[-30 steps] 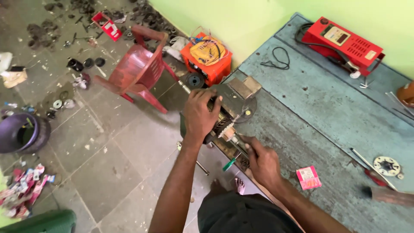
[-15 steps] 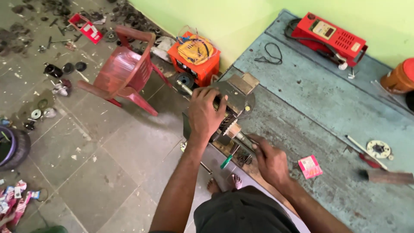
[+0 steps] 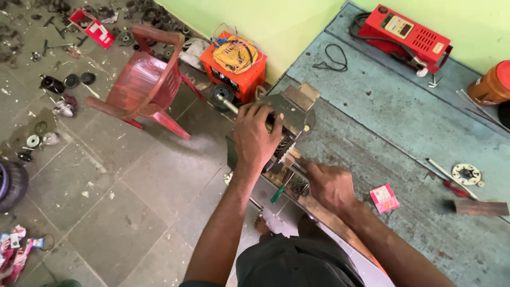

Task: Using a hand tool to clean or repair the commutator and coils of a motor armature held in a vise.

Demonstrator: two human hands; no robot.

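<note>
1. The left hand point(image 3: 256, 135) lies palm down over a grey metal motor block point(image 3: 289, 119) at the near-left edge of the tabletop point(image 3: 382, 133), its fingers curled over the top of the block and gripping it.
2. A thin metal shaft point(image 3: 227, 102) sticks out of the block to the left, past the edge of the tabletop and above the floor.
3. The right hand point(image 3: 330, 186) sits just right of and nearer than the block, closed into a loose fist around a slim tool whose tip points into the block's near end; what kind of tool it is cannot be told.
4. A green-handled screwdriver point(image 3: 279, 192) lies at the tabletop's edge, just below the block and between the two forearms.
5. A small pink packet point(image 3: 384, 198) lies flat on the tabletop right of the right hand, near it but not touching.
6. Farther right lie a round toothed metal disc point(image 3: 466, 174) and a wooden block point(image 3: 481, 207), well apart from both hands.
7. At the far end of the tabletop stands a red meter box point(image 3: 406, 32) with black cables, and an orange pot point(image 3: 491, 85) sits at the right edge.
8. On the floor to the left stand a red plastic chair point(image 3: 146, 82) and an orange box point(image 3: 234, 66) with wires on top, the box just beside the green wall.
</note>
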